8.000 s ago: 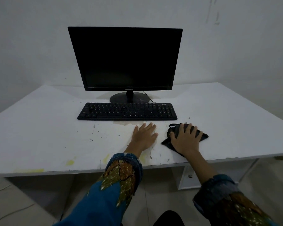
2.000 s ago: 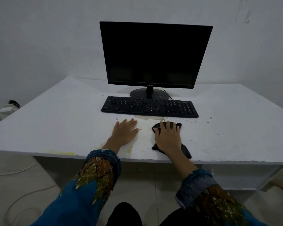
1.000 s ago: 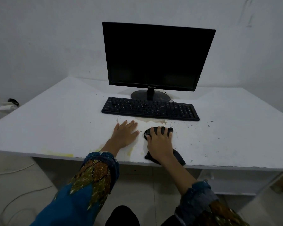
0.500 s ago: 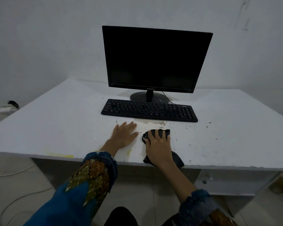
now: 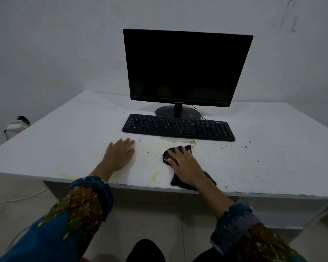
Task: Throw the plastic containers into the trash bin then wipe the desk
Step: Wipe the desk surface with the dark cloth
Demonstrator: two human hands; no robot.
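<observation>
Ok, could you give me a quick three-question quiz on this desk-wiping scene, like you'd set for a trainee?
1. True or false: the right hand presses a dark cloth on the desk.
2. Fill in: the left hand lies flat on the desk, holding ____.
3. The brown stain lies: A under the left hand; B just in front of the keyboard; C at the desk's back corner.

Key: 1 true; 2 nothing; 3 B.
</observation>
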